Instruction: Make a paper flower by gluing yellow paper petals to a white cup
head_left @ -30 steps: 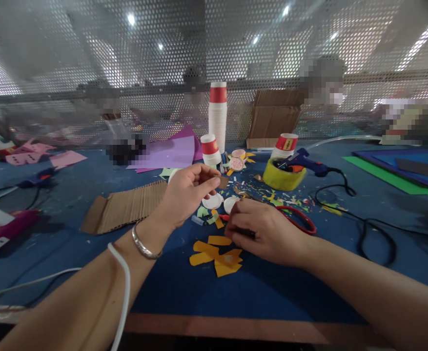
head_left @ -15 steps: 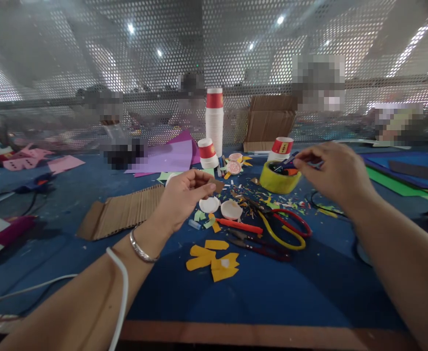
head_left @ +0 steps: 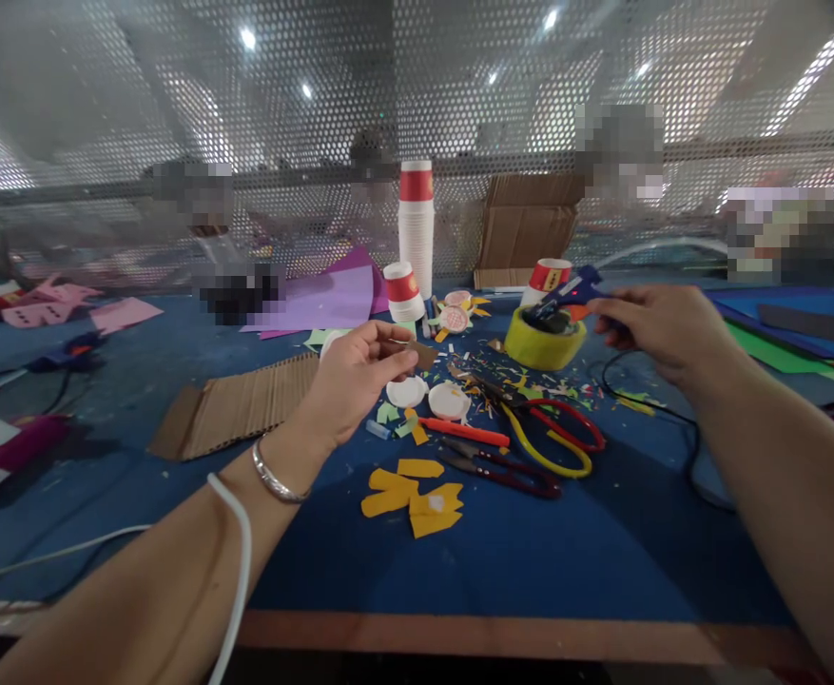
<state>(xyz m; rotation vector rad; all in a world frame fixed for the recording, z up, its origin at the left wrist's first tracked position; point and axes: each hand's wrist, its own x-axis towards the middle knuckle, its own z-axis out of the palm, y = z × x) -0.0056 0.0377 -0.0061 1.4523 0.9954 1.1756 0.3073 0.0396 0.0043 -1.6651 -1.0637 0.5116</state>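
My left hand (head_left: 368, 381), with a silver bangle at the wrist, pinches a small piece of brown cardboard (head_left: 425, 357) between thumb and fingers. Over on the right, my right hand (head_left: 663, 333) is closed at the handle end of a blue glue gun (head_left: 566, 290); its fingers hide most of the handle. The gun lies tilted, nozzle end down, in the opening of a yellow tape roll (head_left: 545, 350). White paper discs (head_left: 449, 401) and an orange-red pen (head_left: 465, 432) lie below the left fingertips.
Red-and-yellow scissors (head_left: 549, 433), dark-handled snips (head_left: 502, 471) and yellow paper pieces (head_left: 417, 495) lie in front. Corrugated cardboard (head_left: 256, 404) is at left. Stacked paper cups (head_left: 417, 228) stand before a perforated screen. A black cable (head_left: 688, 466) runs beneath my right arm.
My right hand has shifted slightly right, and the glue gun has turned and risen, showing more of its body above the tape roll. The left hand still pinches the cardboard.
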